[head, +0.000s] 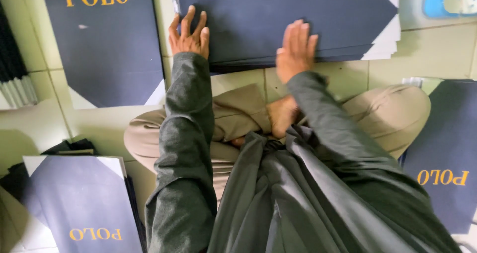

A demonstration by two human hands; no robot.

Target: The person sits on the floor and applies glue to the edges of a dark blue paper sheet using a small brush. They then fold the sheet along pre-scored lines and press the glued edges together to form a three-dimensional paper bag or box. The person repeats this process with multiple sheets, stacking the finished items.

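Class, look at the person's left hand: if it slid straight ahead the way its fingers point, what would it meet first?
The left hand already lies on the dark blue sheet stack; straight on, probably only more of that sheet.

Light is soft, even, prob. from overhead; mid-bright, no harsh glare. Pale floor tiles (437, 49) at far right look brightest, slightly washed. Navy sheets (288, 19) at far centre stay matte w/ faint sheen only. Soft shadow under the stack's near edge, another around the folded legs (392, 114). Near left corner is dimmer. Wide-angle distortion: tile lines bow toward the edges, esp. left. Slight blur on the left hand (189, 34) and right hand (295, 49); near grey sleeves (184, 183) soft, out of focus.
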